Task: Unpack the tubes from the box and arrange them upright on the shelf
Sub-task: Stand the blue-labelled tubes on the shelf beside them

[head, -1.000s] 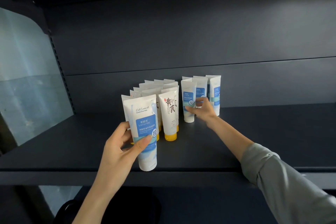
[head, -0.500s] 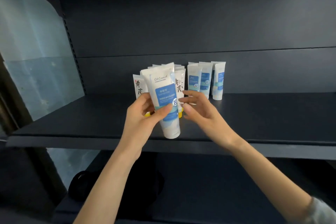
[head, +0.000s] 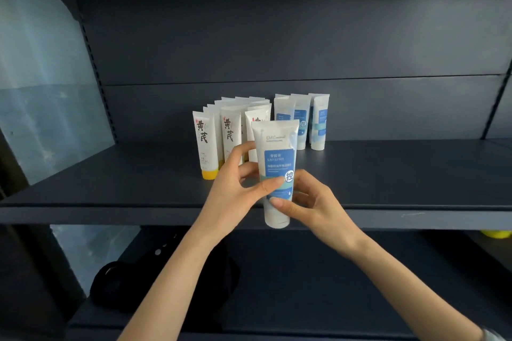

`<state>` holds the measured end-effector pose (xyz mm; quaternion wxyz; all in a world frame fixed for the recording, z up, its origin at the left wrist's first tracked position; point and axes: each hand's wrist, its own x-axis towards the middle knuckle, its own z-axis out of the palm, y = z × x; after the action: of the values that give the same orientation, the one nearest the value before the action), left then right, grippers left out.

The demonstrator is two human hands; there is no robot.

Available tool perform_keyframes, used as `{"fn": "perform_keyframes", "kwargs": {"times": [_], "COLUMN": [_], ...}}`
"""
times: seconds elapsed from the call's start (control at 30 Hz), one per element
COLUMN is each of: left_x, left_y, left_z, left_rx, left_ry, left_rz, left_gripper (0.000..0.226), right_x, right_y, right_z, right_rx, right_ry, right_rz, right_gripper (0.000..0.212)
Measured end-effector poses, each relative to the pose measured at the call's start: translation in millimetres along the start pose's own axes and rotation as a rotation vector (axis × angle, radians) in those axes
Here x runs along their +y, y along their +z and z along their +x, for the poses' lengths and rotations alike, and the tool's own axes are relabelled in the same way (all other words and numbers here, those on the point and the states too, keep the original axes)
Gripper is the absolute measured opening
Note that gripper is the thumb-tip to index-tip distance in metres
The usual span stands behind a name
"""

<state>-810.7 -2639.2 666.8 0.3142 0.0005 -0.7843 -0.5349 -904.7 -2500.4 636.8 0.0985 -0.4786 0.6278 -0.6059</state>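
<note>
Basically, tube [head: 278, 147] was upright, cap down, over the front edge of the shelf [head: 401, 174], pinched by left hand [head: 230, 194] mid-body and right hand [head: 318, 202] lower down; matching blue tubes [head: 318, 124] stood behind-right, nearer the right hand.

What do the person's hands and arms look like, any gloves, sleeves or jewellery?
Both hands are bare: the left hand and the right hand wear no gloves, and no ring, watch or bracelet shows. The left forearm is uncovered to the picture's edge. A pale grey sleeve shows on the right arm at the bottom right corner.
</note>
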Motion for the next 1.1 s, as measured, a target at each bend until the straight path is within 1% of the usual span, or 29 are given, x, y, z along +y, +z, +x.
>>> {"fn": "perform_keyframes", "kwargs": {"times": [0.07, 0.1, 0.23, 0.27, 0.33, 0.43, 0.53, 0.6, 0.7, 0.83, 1.1], "left_x": [-3.2, -4.4, -20.9, -26.8, -37.5, -44.8, -48.3, -50.1, -50.5, -51.3, -54.8], "left_y": [-3.8, -7.1, -26.2, -30.6, -38.9, -47.6, -51.1, -51.0, -47.7, -45.2, -42.4], "left_z": [0.0, -0.8, -6.8, -9.0, -13.3, -18.5, -20.4, -19.5, -15.8, -13.2, -12.5], "left_rx": [-0.010, -0.011, 0.020, 0.032, 0.032, 0.008, -0.019, -0.019, -0.006, -0.004, -0.035], "left_ry": [-0.007, -0.001, 0.089, 0.087, 0.072, 0.028, -0.017, -0.019, -0.007, 0.001, -0.062], "left_rz": [0.117, 0.222, 0.905, 1.023, 1.154, 1.218, 1.244, 1.237, 1.209, 1.235, 1.246], "left_gripper": [0.059, 0.061, 0.075, 0.077, 0.079, 0.081, 0.081, 0.080, 0.078, 0.074, 0.080], "right_x": [4.0, 5.8, 13.6, 16.5, 23.4, 39.1, 60.8, 73.9, 91.8, 109.8, 117.2], "right_y": [-1.9, -4.1, -24.3, -31.9, -49.1, -77.4, -100.8, -108.1, -107.5, -100.9, -95.5], "right_z": [3.2, 6.5, 32.3, 41.5, 63.0, 100.3, 138.7, 159.5, 176.7, 182.3, 186.9], "right_rx": [0.020, 0.037, 0.188, 0.241, 0.339, 0.415, 0.449, 0.481, 0.545, 0.520, 0.456], "right_ry": [0.015, 0.026, 0.058, 0.068, 0.085, 0.124, 0.209, 0.255, 0.305, 0.328, 0.346], "right_rz": [0.020, 0.040, 0.132, 0.144, 0.150, 0.087, -0.019, -0.111, -0.197, -0.326, -0.343], "right_gripper": [0.032, 0.033, 0.029, 0.026, 0.022, 0.022, 0.031, 0.036, 0.036, 0.040, 0.046]}}
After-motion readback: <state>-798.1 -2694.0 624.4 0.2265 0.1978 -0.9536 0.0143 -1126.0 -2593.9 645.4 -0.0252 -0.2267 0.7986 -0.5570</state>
